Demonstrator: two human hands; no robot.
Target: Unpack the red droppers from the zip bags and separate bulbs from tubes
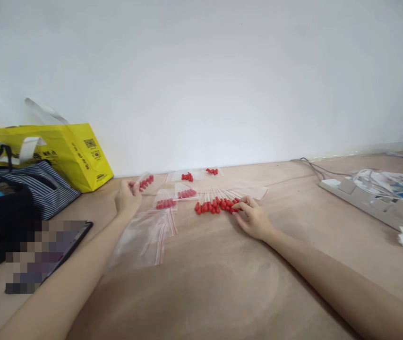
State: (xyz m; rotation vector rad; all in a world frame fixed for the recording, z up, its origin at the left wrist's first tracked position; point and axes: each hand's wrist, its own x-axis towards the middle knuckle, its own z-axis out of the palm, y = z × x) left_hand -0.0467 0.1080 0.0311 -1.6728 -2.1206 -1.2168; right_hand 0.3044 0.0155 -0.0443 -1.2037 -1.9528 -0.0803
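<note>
"Head view, near to far. What could go wrong?"

"Flat zip bags (141, 243) first: slick, overlapping film, so pulling one could drag its neighbours along."

"Right hand (243, 211)?"

"Fingers half curled, touching the right end of the loose red-bulb droppers (215, 206). Can't tell if it grips any. The droppers lie fanned on the tabletop (222, 283), bulbs toward the person, tubes toward the wall. Bulbs packed tight: a nudge could roll some or cross tubes, and a miscount looks easy."

"Left hand (129, 198)?"

"Thumb and fingers pinched together on a bagged dropper batch (147, 182), at the left of the spread. Can't make out its mouth; if that's unsealed, tipping could spill the droppers."

"Counts, same order?"

"One dark flat device (85, 232), screen blurred out. Flat zip bags: several, overlap blocks an exact number. Hands: two. Loose droppers: roughly a dozen or more, overlap again. One white power strip (360, 200), right. One striped pouch (50, 184), left. Bags with red bulbs inside: five: the pinched one, two mid-table (166, 203) (187, 193), two near the wall (187, 177) (211, 171). One yellow shopping bag (98, 165), against the wall."
</note>
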